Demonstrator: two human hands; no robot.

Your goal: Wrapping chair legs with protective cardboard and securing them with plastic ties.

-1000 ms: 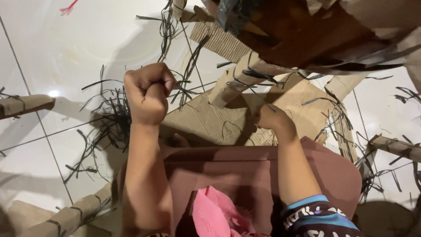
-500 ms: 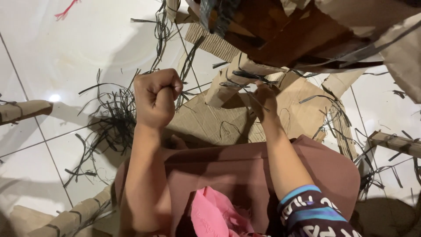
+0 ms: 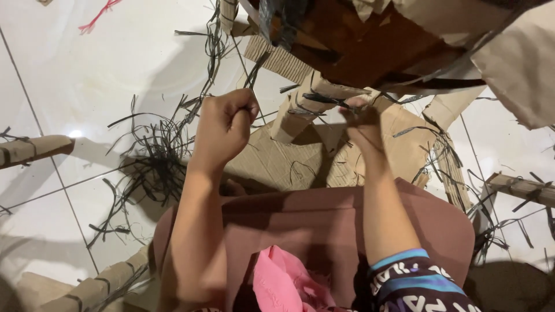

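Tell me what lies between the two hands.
In the head view, a rolled cardboard tube wrapped with black strips stands between the left hand and right hand, over flat cardboard.

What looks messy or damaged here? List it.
Black strips lie scattered in a tangle over the white floor, beside the left hand. The cardboard sheet under the hands is scuffed, with ragged edges. The right hand touches a rolled cardboard piece wrapped unevenly in black strip.

L hand fisted on black strip; R hand at wrapped cardboard tube.
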